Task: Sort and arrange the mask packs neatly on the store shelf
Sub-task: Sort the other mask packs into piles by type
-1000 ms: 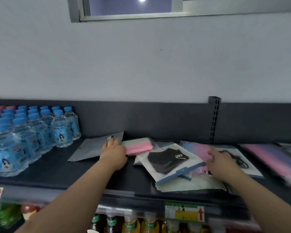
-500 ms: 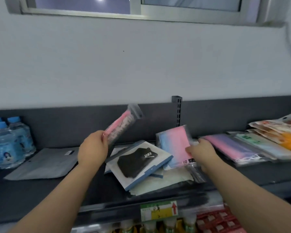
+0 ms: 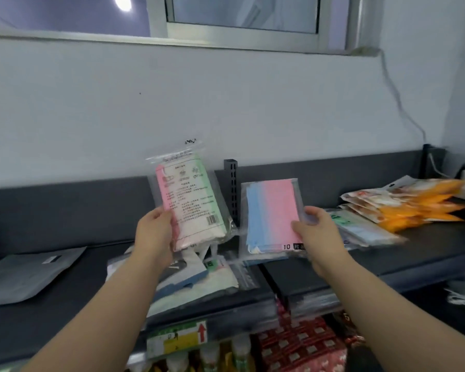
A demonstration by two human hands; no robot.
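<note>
My left hand (image 3: 153,232) grips a clear pack of pink, white and green masks (image 3: 191,200), held upright above the shelf with its printed back facing me. My right hand (image 3: 316,232) grips a pack of blue-to-pink masks (image 3: 271,213), also upright, just right of the first pack. Below them a loose pile of mask packs (image 3: 199,277) lies on the dark shelf (image 3: 387,259); my left forearm covers part of it. More mask packs (image 3: 360,229) lie flat to the right of my right hand.
A grey flat pouch (image 3: 24,275) lies on the shelf at left. Orange and white packets (image 3: 414,205) are stacked at far right. A metal upright (image 3: 231,189) stands at the shelf's back. Bottles and red packages fill the lower shelf.
Both hands have raised their packs higher and turned them upright. The left pack now shows its printed back. The view has shifted right, so the water bottles are out of sight.
</note>
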